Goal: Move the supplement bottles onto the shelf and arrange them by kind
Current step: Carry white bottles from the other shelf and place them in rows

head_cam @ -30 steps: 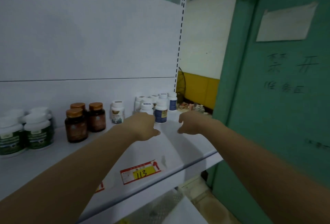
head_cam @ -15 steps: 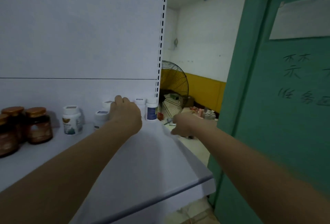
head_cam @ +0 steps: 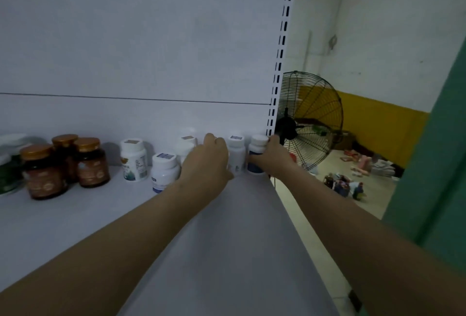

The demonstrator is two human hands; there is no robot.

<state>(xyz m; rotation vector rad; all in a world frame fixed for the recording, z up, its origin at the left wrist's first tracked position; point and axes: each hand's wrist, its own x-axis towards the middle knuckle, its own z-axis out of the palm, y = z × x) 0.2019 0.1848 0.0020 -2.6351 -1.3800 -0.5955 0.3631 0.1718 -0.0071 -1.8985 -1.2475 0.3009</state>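
Several white supplement bottles stand at the back right of the white shelf [head_cam: 227, 227]. My left hand [head_cam: 206, 162] reaches in among them and wraps a white bottle that it mostly hides, next to a white bottle [head_cam: 237, 151] with a blue-marked cap. My right hand [head_cam: 274, 158] grips the rightmost white bottle with a blue label [head_cam: 257, 151] at the shelf's right end. Another blue-label bottle [head_cam: 164, 172] stands nearer, left of my left hand. A white bottle with a leaf label [head_cam: 133, 159] stands further left. Three brown bottles with gold caps [head_cam: 65, 164] cluster at the left.
Green-label white bottles [head_cam: 10, 164] show at the far left edge. A slotted upright post [head_cam: 280, 63] ends the shelf on the right. Beyond it stand a black fan [head_cam: 310, 119], clutter on the floor [head_cam: 345, 184] and a green door [head_cam: 438, 164].
My view has shifted right. Both hands moved from the shelf's middle to the back row; the left one now covers a white bottle and the right one has closed on the rightmost bottle.
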